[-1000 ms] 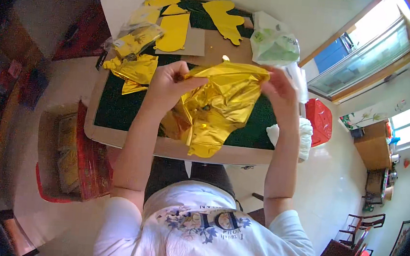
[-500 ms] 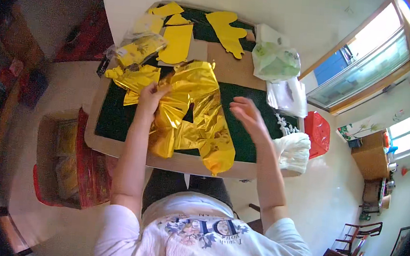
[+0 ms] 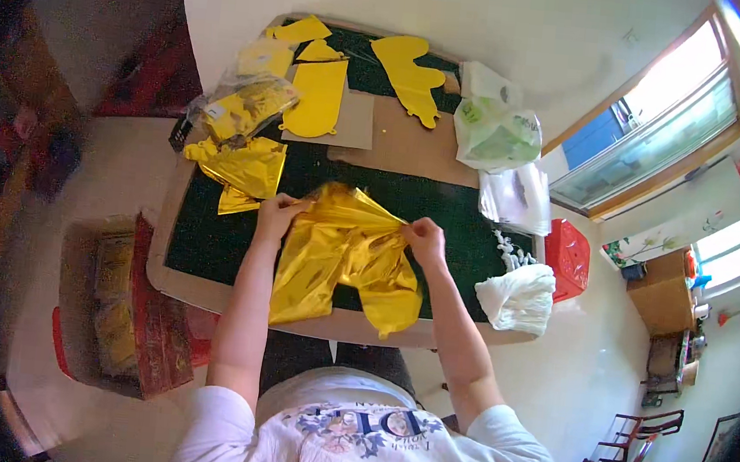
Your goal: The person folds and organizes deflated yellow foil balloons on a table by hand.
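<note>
"Where's the gold foil balloon (image 3: 346, 251)?"
"Across the green tabletop's (image 3: 219, 251) near edge; left hand (image 3: 277, 217) and right hand (image 3: 425, 240) each pinch one side."
"Why both?"
"Probably to spread the film wide."

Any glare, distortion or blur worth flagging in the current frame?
Head view: the window is blown out, gold foil shows glossy highlights, the table edge looks bowed, the picture's rim falls into darkness, grainy at left; left hand and right hand look fairly sharp.
</note>
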Demonstrator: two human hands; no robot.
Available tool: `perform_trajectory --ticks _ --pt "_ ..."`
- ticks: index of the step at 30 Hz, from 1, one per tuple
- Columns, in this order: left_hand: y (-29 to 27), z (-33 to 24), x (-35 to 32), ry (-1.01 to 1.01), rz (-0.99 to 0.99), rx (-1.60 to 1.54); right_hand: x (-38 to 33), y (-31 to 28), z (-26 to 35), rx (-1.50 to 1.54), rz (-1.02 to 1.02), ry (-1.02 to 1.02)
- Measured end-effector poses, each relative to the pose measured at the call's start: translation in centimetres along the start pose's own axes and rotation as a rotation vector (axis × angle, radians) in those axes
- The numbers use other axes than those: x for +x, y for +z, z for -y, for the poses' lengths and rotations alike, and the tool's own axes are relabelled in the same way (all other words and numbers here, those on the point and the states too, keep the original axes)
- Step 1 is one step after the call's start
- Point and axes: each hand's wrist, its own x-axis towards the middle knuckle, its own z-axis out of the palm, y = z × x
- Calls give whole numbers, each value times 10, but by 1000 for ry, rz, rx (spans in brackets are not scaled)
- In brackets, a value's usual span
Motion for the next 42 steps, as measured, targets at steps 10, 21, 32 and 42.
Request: perform_trajectory --ticks 10,21,32,42 --pt "-112 16 9 -95 -395 -440 34 -73 -72 312 -250 327" --pt "-194 67 -20 -251 -266 -235 40 -100 -52 642 -57 496" --pt "-191 57 -22 -296 -320 111 6 -85 20 -528 -370 -365" --pt "-183 49 -23 -310 -340 80 -30 -4 6 -433 47 -575"
